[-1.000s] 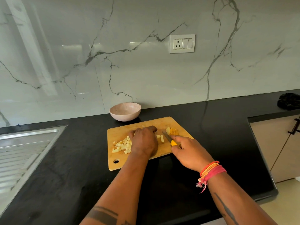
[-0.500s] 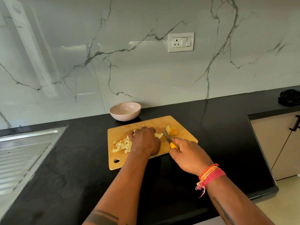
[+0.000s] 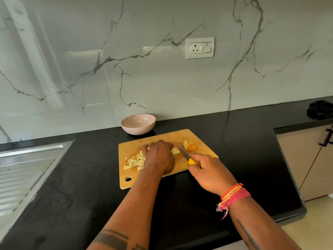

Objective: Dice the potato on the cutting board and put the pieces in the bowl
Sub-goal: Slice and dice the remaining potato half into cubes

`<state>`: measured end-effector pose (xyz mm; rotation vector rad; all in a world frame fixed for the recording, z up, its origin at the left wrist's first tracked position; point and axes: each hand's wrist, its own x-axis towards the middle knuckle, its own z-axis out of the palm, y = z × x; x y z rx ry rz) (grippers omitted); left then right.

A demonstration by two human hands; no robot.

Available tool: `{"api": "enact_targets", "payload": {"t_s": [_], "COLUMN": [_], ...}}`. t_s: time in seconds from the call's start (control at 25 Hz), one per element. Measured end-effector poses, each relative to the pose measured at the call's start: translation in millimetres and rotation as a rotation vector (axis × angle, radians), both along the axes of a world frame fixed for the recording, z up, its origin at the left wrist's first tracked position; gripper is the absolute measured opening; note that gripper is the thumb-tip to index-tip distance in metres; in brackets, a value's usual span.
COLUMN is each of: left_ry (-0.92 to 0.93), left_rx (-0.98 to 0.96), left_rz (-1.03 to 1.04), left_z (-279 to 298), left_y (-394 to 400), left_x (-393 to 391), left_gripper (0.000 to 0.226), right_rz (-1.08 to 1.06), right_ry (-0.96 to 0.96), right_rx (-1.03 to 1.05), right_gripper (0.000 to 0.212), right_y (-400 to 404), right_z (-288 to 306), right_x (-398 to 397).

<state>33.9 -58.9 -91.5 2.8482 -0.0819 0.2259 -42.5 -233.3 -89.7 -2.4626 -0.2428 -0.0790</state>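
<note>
While part lay diced (image 3: pixel 134 161) on the cutting board (image 3: pixel 158 138), kept the sliced potato chunk (image 3: pixel 190 145) waiting and the bowl (image 3: pixel 138 124) unfilled. Left hand (image 3: pixel 159 156) curled over a piece (image 3: pixel 175 151); right hand (image 3: pixel 209 170) clamped on the knife (image 3: pixel 187 156).

I see bare black counter (image 3: pixel 243 141) right of the cutting board (image 3: pixel 162 136), open for a hand. The bowl (image 3: pixel 138 124) stands just behind the board's far edge, near the wall; the sink drainer (image 3: pixel 27 170) bounds the left.
</note>
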Motion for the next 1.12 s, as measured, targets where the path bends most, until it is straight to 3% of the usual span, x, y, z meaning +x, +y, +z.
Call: {"api": "enact_targets", "payload": {"t_s": [0.72, 1.12], "left_ry": [0.021, -0.019], "left_rx": [0.025, 0.079], "left_rz": [0.031, 0.183], "left_z": [6, 8], "left_y": [6, 10], "left_x": [-2, -5], "left_gripper": [0.041, 0.026], "right_rz": [-0.019, -0.009], "right_ry": [-0.028, -0.038], "right_rx": [-0.076, -0.093], "right_gripper": [0.049, 0.049], "right_y": [16, 17], "right_z": [-1, -1], "right_x": [-1, -4]}}
